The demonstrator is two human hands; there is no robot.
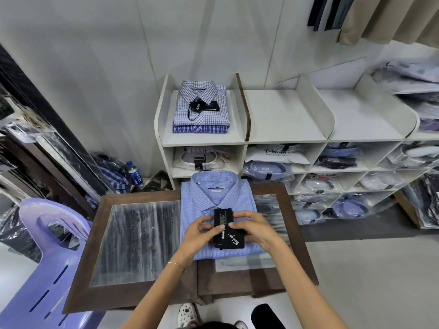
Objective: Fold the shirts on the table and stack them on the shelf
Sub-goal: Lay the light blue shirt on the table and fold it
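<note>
**Both hands on black tags atop a folded blue shirt**

Centre of frame: folded blue checked shirt [218, 210] lying collar-up on a dark-framed table [133, 252]. Left hand [202, 230] and right hand [251, 227] pinching black hang tags [226, 230] over its front. Above, on white shelf [280, 119], upper-left compartment holding two stacked checked shirts [202, 110].

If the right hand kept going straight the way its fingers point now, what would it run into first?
The right hand points left across the blue shirt, pinching the black tags. Past the tags it would probably meet the left hand's fingers first, though depth is hard to judge.
</note>
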